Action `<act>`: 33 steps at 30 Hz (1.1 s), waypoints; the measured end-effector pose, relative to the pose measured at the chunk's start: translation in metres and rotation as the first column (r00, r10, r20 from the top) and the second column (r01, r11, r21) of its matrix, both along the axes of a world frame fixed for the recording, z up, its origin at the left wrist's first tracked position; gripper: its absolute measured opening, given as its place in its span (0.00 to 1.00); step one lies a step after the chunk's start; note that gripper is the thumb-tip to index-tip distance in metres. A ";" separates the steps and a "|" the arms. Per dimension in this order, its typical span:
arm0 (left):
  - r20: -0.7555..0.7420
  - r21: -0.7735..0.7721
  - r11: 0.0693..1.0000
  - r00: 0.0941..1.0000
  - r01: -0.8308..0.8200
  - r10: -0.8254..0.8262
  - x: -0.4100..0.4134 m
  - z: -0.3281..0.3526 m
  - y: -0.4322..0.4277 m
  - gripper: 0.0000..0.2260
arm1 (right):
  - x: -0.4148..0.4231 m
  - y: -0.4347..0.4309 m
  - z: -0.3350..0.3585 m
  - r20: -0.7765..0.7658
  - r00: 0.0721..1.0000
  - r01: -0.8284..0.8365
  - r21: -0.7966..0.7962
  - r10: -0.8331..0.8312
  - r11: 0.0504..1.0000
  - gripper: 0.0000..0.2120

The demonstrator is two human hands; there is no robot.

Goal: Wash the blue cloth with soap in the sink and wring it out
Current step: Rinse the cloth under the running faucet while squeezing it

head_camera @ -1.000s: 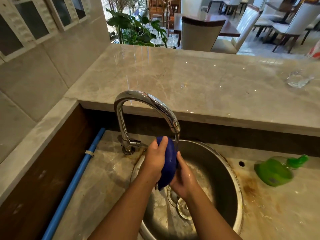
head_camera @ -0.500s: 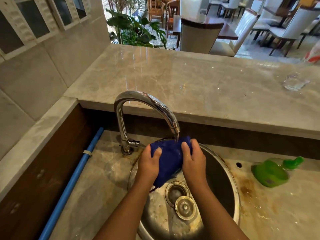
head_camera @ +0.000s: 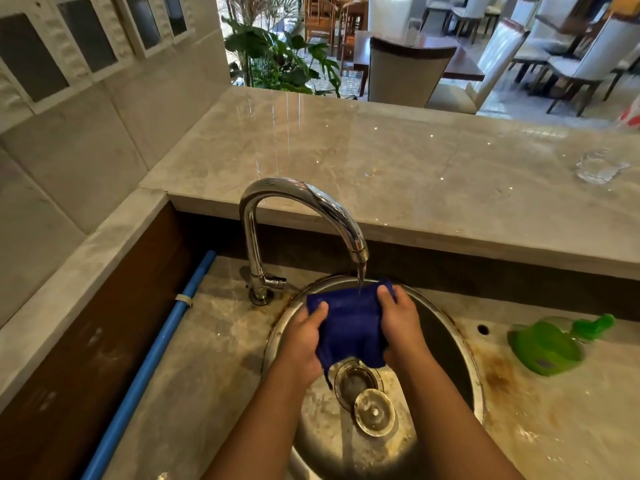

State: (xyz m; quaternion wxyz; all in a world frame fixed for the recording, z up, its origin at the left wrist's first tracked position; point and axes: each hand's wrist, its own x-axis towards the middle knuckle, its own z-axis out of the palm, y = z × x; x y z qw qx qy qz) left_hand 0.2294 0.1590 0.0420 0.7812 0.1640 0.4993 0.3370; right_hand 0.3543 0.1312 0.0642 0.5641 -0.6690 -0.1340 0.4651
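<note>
Head view looks down on my 2 hands over the round steel sink (head_camera: 464, 344). My left hand (head_camera: 304, 344) grips the left edge of the blue cloth (head_camera: 349, 323), thumb on top and fingers curled beneath. My right hand (head_camera: 401, 327) grips the right edge the same way, thumb laid over the upper corner. The cloth is spread between both hands above the basin, clear of its bottom, and 1 loose corner hangs down towards the drain (head_camera: 355, 379).

The curved chrome faucet (head_camera: 298, 195) stands at the back left of the sink. A thin stream of water (head_camera: 361, 277) falls from its spout onto the top edge of the cloth, just beside my right thumb. A round metal strainer lid (head_camera: 374, 412) lies in the basin, touching the near side of the open drain.

To the right of the sink, well apart from my hands, a green soap bottle (head_camera: 547, 348) lies on its side on the stained lower counter (head_camera: 554, 427), cap pointing right. A blue pipe (head_camera: 156, 351) runs along the left side of that counter beside the brown wall panel. Behind the faucet is a raised marble counter (head_camera: 381, 161), with a clear glass (head_camera: 601, 168) near its far right. Beyond it I see a leafy plant (head_camera: 277, 60) and white chairs (head_camera: 408, 71) at dark tables.
</note>
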 end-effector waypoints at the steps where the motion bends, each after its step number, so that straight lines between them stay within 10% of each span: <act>1: -0.102 0.065 0.997 0.995 0.031 -0.024 0.001 0.000 0.003 0.08 | 0.001 -0.001 -0.003 0.086 0.996 -0.024 0.004 0.023 1.000 0.07; 8: -0.609 0.352 0.854 0.787 0.383 -0.102 0.002 0.002 0.020 0.10 | -0.002 -0.004 -0.006 0.437 0.891 -0.176 0.080 0.124 0.981 0.09; 16: -0.056 0.166 0.982 0.995 0.090 -0.082 0.027 0.008 0.004 0.16 | -0.045 -0.006 -0.007 0.658 0.750 -0.225 0.148 0.074 0.963 0.06; 28: -0.120 0.248 0.967 0.992 0.057 -0.028 0.018 0.003 0.019 0.09 | -0.012 0.006 -0.014 0.325 0.945 -0.051 0.061 0.029 0.997 0.08; 33: -0.082 0.133 0.990 0.996 0.055 -0.045 0.025 0.013 0.013 0.17 | -0.050 -0.012 -0.002 0.658 0.743 -0.266 0.121 0.123 0.956 0.07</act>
